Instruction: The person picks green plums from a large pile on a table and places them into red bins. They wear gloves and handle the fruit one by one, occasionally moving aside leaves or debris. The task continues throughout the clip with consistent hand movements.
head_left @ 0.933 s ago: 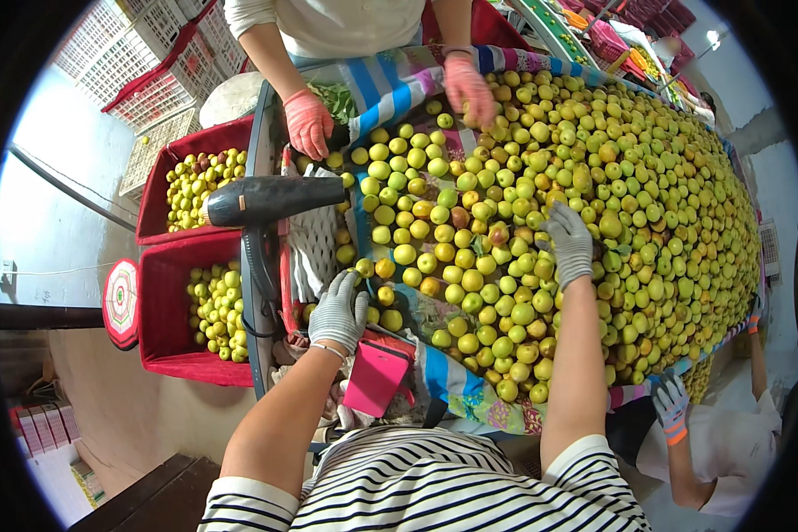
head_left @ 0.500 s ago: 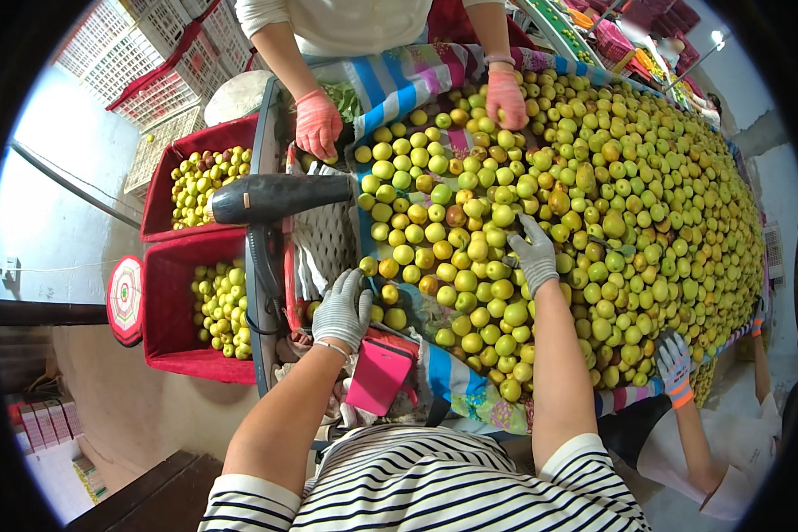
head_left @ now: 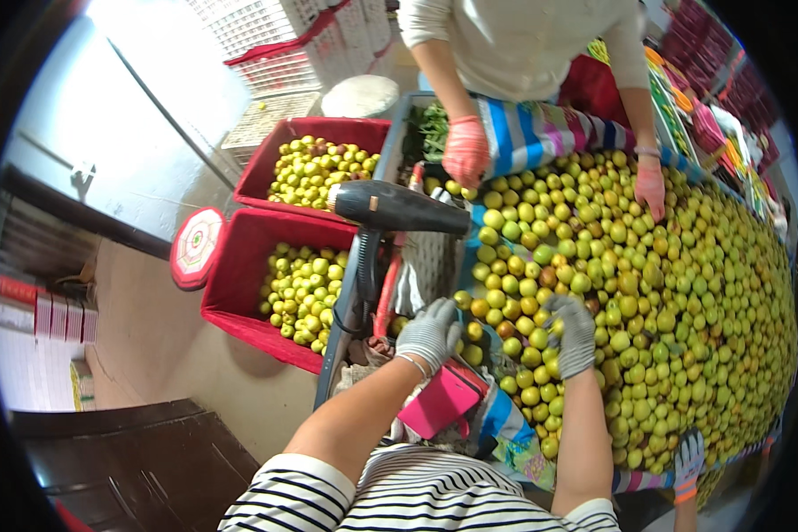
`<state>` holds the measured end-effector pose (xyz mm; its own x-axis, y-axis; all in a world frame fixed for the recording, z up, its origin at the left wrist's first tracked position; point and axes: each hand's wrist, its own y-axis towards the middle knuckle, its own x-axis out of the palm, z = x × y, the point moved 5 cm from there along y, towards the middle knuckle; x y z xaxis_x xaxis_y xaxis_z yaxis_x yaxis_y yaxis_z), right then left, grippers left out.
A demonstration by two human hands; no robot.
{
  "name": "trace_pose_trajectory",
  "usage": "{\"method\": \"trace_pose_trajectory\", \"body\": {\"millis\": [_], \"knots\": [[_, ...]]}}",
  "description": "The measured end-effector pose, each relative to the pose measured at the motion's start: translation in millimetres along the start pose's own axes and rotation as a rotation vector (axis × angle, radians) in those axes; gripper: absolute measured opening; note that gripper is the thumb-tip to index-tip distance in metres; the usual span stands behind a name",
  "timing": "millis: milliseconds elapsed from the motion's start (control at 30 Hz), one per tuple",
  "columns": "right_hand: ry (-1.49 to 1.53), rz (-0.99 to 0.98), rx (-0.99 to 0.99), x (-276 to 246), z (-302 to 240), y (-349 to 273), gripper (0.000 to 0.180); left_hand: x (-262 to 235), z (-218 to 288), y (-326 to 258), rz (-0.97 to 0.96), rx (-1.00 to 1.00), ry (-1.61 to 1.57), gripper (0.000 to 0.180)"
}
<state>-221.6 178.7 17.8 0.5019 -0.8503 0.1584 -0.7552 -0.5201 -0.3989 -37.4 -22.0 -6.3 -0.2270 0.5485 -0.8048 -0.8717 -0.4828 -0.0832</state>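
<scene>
two red crates (head_left: 239,293) at centre left are seen partly filled with small green fruit (head_left: 665,293), a large heap of which remains at right, where the left hand (head_left: 430,332) is curled loosely at the heap's edge and the right hand (head_left: 574,335) is closed on a fruit.

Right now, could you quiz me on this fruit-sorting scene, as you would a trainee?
1. True or false: the person's left hand wears a grey glove.
2. What colour are the crates beside the table? A blue, B red, C white.
3. What black appliance hangs over the table's edge?

Key: 1 true. 2 B. 3 a hair dryer; the right hand rests on the green-yellow fruit.
</scene>
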Motion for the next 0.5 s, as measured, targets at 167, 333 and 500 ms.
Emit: {"method": "trace_pose_trajectory", "body": {"millis": [167,333,500], "knots": [[-0.043,-0.559,0.071,130.2,14.0,8.2,0.042,0.5,-3.0,-0.2,-0.047,-0.018,0.035,0.048],[0.426,-0.654,-0.009,245.1,-99.5,13.6,0.064,-2.0,7.3,2.2,-0.064,-0.014,0.015,0.047],[-0.469,-0.485,-0.633,193.2,-38.0,16.8,0.064,1.4,6.0,9.8,-0.204,-0.065,0.079,0.046]]}}
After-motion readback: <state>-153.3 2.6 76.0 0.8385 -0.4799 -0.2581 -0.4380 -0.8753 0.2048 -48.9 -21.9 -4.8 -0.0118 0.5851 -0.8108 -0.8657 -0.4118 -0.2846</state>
